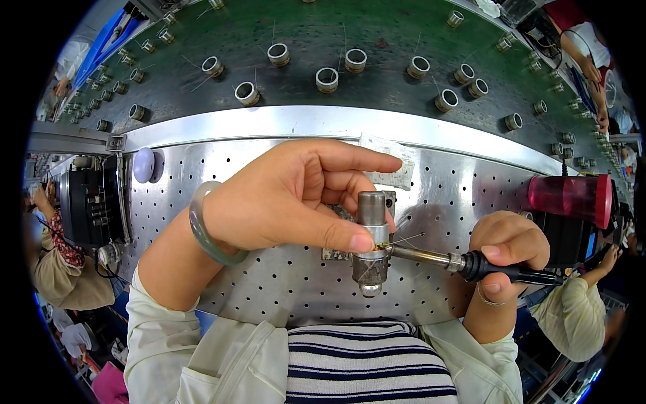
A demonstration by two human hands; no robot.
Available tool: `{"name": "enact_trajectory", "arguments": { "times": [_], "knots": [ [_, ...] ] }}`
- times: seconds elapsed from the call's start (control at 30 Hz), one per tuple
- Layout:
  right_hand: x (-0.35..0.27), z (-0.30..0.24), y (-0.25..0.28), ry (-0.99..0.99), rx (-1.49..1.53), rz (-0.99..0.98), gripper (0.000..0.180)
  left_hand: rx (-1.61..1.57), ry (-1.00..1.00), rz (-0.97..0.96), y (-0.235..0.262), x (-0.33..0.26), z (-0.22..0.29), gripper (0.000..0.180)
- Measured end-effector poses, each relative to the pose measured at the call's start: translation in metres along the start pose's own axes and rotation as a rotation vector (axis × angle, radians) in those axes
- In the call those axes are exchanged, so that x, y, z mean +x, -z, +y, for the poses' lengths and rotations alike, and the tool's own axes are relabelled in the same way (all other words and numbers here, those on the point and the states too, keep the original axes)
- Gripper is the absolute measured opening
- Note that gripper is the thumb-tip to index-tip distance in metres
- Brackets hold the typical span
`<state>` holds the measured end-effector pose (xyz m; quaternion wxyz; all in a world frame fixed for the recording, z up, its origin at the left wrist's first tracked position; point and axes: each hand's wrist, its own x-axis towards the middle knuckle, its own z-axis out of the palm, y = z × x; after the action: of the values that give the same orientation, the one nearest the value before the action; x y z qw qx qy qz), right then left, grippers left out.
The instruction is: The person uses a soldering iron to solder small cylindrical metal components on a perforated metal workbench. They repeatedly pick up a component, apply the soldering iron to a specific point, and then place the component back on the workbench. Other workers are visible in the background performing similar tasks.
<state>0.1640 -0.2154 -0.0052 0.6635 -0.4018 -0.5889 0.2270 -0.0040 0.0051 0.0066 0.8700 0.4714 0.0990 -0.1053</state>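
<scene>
Both hands work at the surface's near edge: my left hand (289, 202) pinches the coil (374, 239) steady on its post (371, 269), while my right hand (506, 252) grips the iron (471, 264), tip touching the coil's wire.

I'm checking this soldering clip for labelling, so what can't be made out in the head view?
- Solder joint at the soldering iron tip: too small, partly behind the left hand thumb.
- Metal post base: its mount is hidden by the left hand.
- Iron's handle end: covered by the right hand.
- Fine wires: too thin to trace.
</scene>
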Motion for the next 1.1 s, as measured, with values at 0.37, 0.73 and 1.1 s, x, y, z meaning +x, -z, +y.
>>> {"name": "enact_trajectory", "arguments": {
  "times": [0.37,0.73,1.1],
  "knots": [
    [-0.003,-0.001,-0.001,-0.015,0.011,0.070,0.028,-0.055,0.017,0.049,-0.010,-0.001,0.000,0.073],
    [-0.003,-0.018,-0.016,-0.210,-0.078,0.425,0.036,0.118,-0.302,0.226,0.025,-0.002,0.032,0.055],
    [-0.001,-0.016,-0.016,-0.200,0.023,0.470,0.030,1.578,-0.299,1.386,0.235,-0.082,0.104,0.029]
  ]
}}
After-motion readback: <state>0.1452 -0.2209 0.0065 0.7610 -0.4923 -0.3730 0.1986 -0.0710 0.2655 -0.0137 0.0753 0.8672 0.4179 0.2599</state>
